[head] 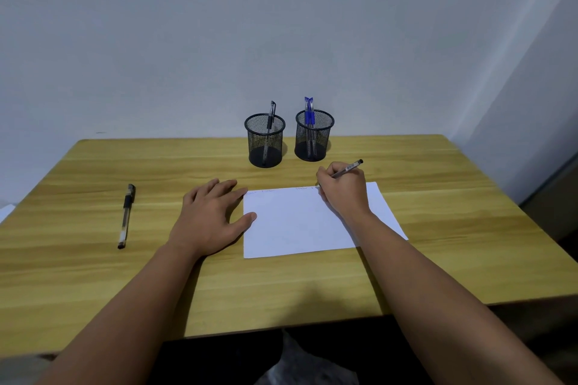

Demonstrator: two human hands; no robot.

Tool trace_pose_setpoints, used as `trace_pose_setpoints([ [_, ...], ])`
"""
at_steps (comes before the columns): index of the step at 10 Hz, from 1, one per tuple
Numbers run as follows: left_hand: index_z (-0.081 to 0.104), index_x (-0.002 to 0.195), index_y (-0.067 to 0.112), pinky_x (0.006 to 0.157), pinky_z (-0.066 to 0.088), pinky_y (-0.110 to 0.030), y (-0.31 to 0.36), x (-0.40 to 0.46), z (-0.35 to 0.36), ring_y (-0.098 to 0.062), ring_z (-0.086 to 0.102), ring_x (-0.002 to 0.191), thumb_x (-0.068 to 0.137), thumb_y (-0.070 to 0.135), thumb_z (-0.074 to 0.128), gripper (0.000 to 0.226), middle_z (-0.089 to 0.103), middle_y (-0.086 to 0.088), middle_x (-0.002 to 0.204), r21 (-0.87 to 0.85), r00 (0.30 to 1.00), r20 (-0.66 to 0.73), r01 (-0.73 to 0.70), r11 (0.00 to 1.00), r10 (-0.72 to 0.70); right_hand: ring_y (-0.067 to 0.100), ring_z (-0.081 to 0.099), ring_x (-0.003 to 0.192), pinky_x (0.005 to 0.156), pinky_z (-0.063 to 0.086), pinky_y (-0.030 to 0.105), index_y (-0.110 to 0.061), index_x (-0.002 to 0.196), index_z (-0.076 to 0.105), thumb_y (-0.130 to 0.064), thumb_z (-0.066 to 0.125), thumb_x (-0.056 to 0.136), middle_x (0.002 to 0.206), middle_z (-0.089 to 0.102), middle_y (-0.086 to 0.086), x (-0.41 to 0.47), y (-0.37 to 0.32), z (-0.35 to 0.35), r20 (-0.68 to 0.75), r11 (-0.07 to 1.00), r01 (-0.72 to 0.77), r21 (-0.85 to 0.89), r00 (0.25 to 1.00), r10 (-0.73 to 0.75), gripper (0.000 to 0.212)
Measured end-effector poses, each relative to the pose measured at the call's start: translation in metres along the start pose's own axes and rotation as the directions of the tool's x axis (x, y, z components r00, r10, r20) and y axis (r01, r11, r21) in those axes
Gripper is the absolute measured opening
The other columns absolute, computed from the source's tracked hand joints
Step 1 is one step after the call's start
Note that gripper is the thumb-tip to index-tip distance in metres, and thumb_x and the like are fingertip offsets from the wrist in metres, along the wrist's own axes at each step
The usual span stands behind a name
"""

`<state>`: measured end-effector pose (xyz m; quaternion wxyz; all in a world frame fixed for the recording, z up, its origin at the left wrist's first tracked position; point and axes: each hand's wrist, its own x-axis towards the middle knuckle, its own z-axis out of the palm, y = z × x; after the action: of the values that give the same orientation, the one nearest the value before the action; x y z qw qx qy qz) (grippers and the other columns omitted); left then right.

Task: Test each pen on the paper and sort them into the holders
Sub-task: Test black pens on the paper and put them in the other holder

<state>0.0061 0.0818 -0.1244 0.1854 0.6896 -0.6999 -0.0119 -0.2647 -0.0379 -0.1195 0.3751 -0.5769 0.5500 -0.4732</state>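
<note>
A white sheet of paper lies on the wooden table, with faint marks along its far edge. My right hand grips a black pen, its tip touching the paper's far edge. My left hand rests flat on the table, fingers spread, thumb pressing the paper's left edge. Two black mesh holders stand at the back: the left holder has one black pen, the right holder has blue pens. A capped black pen lies loose at the left.
The table's far edge meets a pale wall. A white corner of something shows at the far left edge. The near table edge runs just in front of my body.
</note>
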Motion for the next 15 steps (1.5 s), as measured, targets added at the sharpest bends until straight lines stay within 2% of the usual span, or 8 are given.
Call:
trace_pose_setpoints([
  [2,0.050,0.144,0.043,0.118,0.018,-0.046,-0.0002,0.0002,-0.0004,-0.020,0.027,0.150,0.083,0.079,0.039,0.072,0.042,0.013,0.157,0.000,1.000,-0.005,-0.003,1.000,0.003,0.032,0.063,0.053,0.054,0.050,0.036,0.006,0.070,0.052,-0.017,0.069,0.093,0.068,0.059,0.035,0.0016,0.0009,0.0022,-0.001,0.998,0.004,-0.056,1.000,-0.004,0.037],
  [3,0.049,0.145,0.043,0.119,0.017,-0.045,-0.0011,0.0000,-0.0002,-0.019,0.025,0.151,0.083,0.079,0.038,0.073,0.041,0.014,0.157,0.000,1.000,-0.004,0.000,1.000,0.000,0.047,0.063,0.058,0.055,0.051,0.038,0.000,0.066,0.049,-0.021,0.067,0.090,0.067,0.057,0.034,0.0031,0.0019,0.0033,-0.015,0.998,0.002,-0.055,1.000,-0.003,0.037],
  [5,0.049,0.145,0.044,0.119,0.016,-0.044,-0.0010,0.0001,-0.0001,-0.018,0.025,0.151,0.083,0.079,0.039,0.072,0.041,0.014,0.158,-0.008,1.000,-0.002,0.000,1.000,0.000,0.027,0.047,0.056,0.056,0.043,0.038,0.000,0.066,0.041,-0.025,0.066,0.088,0.066,0.044,0.035,0.0032,0.0013,0.0030,-0.011,0.999,0.039,-0.025,0.999,-0.039,0.042],
  [6,0.048,0.145,0.044,0.119,0.017,-0.044,-0.0014,0.0004,0.0004,-0.017,0.024,0.151,0.083,0.080,0.038,0.072,0.040,0.014,0.158,0.002,1.000,0.000,-0.001,1.000,0.001,0.026,0.042,0.057,0.057,0.041,0.035,-0.002,0.065,0.037,-0.019,0.066,0.090,0.060,0.036,0.022,0.0037,0.0029,0.0025,-0.032,0.999,0.048,-0.011,0.998,-0.048,0.042],
  [9,0.049,0.144,0.044,0.119,0.017,-0.045,-0.0015,-0.0001,0.0006,-0.019,0.026,0.151,0.082,0.079,0.038,0.072,0.042,0.014,0.157,-0.005,1.000,-0.004,0.002,1.000,-0.002,0.026,0.044,0.058,0.057,0.041,0.036,0.000,0.066,0.038,-0.023,0.065,0.089,0.064,0.043,0.030,0.0011,-0.0002,0.0029,-0.051,1.000,0.023,0.018,0.998,-0.022,0.042],
  [10,0.049,0.144,0.044,0.119,0.017,-0.045,-0.0014,0.0006,0.0012,-0.019,0.026,0.151,0.083,0.079,0.038,0.072,0.042,0.014,0.157,0.002,1.000,-0.003,-0.001,1.000,0.001,0.022,0.037,0.058,0.054,0.033,0.027,-0.012,0.060,0.034,-0.010,0.065,0.091,0.054,0.033,0.003,0.0015,0.0003,0.0009,-0.038,0.999,0.021,-0.035,0.999,-0.022,0.044],
  [11,0.050,0.144,0.044,0.119,0.018,-0.046,-0.0019,0.0002,0.0014,-0.019,0.027,0.150,0.082,0.080,0.038,0.072,0.042,0.014,0.157,0.003,1.000,-0.009,-0.002,1.000,0.002,0.020,0.034,0.058,0.050,0.030,0.024,-0.020,0.058,0.031,-0.005,0.064,0.092,0.050,0.028,-0.008,0.0002,-0.0006,0.0003,-0.053,0.997,0.034,-0.069,0.998,-0.038,0.050],
  [15,0.049,0.145,0.044,0.120,0.017,-0.046,-0.0019,0.0006,0.0010,-0.018,0.026,0.151,0.083,0.080,0.038,0.072,0.041,0.014,0.157,0.000,1.000,-0.002,0.000,1.000,0.000,0.022,0.032,0.061,0.055,0.028,0.029,-0.018,0.061,0.031,-0.006,0.062,0.094,0.058,0.028,0.001,-0.0023,-0.0051,-0.0011,-0.069,0.997,0.036,-0.070,0.997,-0.041,0.047],
])
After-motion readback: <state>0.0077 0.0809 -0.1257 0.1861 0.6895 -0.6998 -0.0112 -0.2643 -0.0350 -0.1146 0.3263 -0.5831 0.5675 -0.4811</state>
